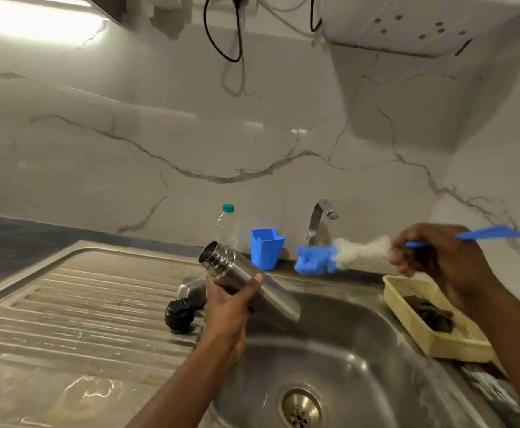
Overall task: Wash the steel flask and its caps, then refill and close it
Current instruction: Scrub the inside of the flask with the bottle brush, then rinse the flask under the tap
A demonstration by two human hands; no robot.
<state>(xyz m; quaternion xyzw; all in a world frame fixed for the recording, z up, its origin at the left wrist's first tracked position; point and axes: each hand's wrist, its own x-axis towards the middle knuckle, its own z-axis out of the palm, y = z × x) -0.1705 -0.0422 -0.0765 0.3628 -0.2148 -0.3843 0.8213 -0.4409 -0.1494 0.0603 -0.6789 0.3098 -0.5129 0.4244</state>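
My left hand (pixel 231 301) grips the steel flask (pixel 240 273) around its body, tilted with the open threaded mouth up and to the left, over the left edge of the sink basin (pixel 345 350). My right hand (pixel 435 257) holds a bottle brush (pixel 339 253) by its blue handle; the blue and white bristle head points left, apart from the flask. On the drainboard (pixel 82 304) beside my left wrist lie the black inner cap (pixel 179 315) and the steel outer cap (pixel 192 290).
A plastic water bottle (pixel 226 225) and a blue cup (pixel 266 248) stand at the back ledge, left of the tap (pixel 319 219). A cream basket (pixel 431 316) with a dark scrubber sits on the sink's right rim. The drain (pixel 302 409) is near the bottom.
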